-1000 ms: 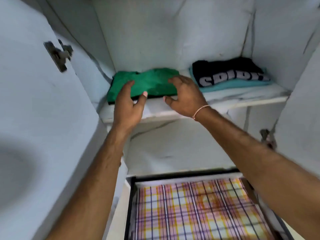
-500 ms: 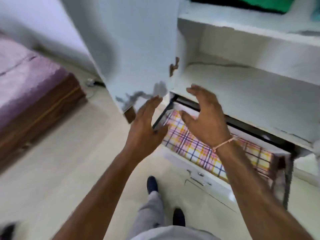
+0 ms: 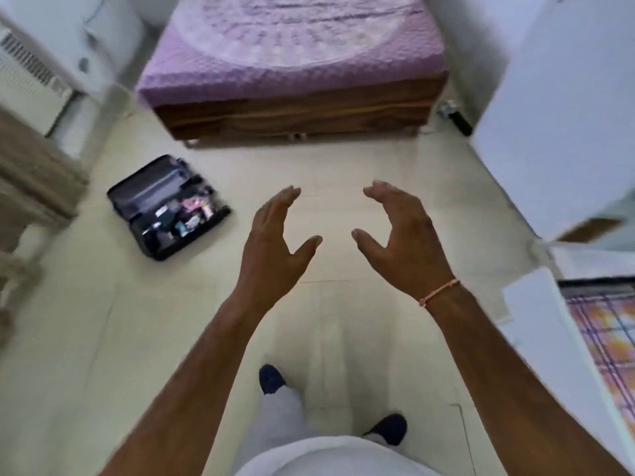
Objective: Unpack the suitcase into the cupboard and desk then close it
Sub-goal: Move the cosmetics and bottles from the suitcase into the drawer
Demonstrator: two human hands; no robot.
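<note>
Down at the bottom of the view, dark shoes (image 3: 271, 377) stand on the pale floor (image 3: 103, 338), now turned away from the cupboard (image 3: 549, 132) at right. Ahead, the left hand (image 3: 275, 242) and right hand (image 3: 402, 238) hang spread and empty, the green shirt left behind on its shelf. Farther left, the suitcase (image 3: 168, 207) lies open with small things still inside, so another trip looks likely. Beyond stands the bed (image 3: 295, 63).
</note>
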